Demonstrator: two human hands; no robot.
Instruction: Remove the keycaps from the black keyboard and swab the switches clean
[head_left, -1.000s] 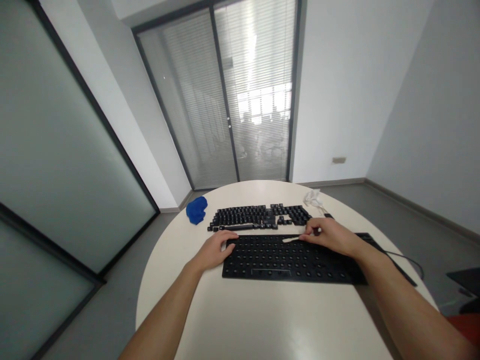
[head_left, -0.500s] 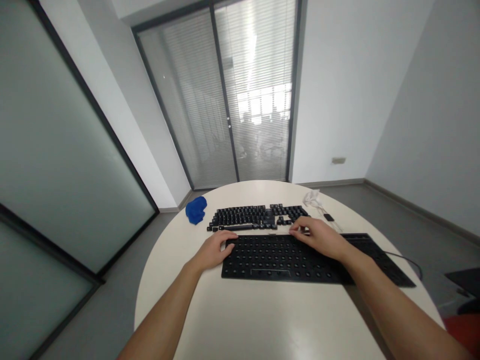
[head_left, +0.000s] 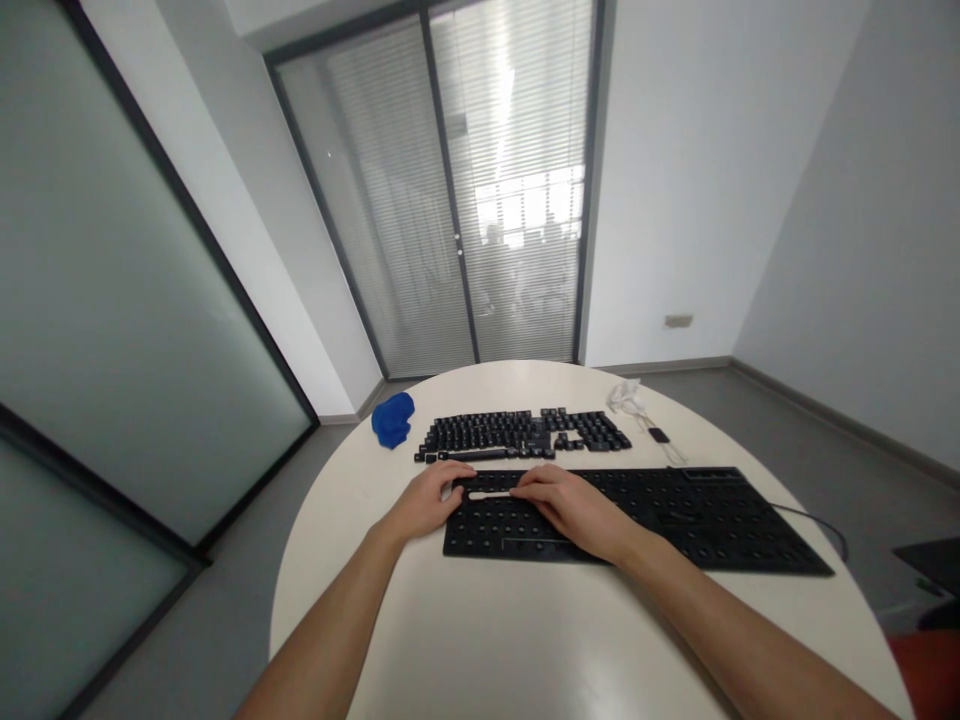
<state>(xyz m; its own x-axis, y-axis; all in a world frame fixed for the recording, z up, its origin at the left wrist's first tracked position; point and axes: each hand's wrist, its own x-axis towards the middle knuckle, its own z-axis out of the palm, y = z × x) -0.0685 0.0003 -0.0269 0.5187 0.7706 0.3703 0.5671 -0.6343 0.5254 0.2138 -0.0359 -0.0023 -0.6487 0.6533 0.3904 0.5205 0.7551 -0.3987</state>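
A black keyboard base (head_left: pixel 720 515) with its keycaps off lies across the table before me. My left hand (head_left: pixel 427 500) is closed on its upper left corner, thumb and fingers resting along the edge. Between the thumb and fingers of my right hand (head_left: pixel 566 505) is a thin white cotton swab (head_left: pixel 491 495). Its tip points left and lies over the upper left rows of the base, close to my left thumb. Just beyond the base, the removed black keycaps (head_left: pixel 480 432) are laid out in keyboard order.
A crumpled blue cloth (head_left: pixel 392 419) lies at the table's far left. At the far right are some white crumpled material (head_left: pixel 624 396) and a small black piece (head_left: pixel 658 435) with thin pale sticks or cords. A cable (head_left: pixel 817 522) runs off the base's right side. The round table's (head_left: pixel 480 640) edge curves around.
My right hand has moved left and nearer, from the base's upper middle edge to its left rows, bringing the cotton swab along. My left hand stays in place.
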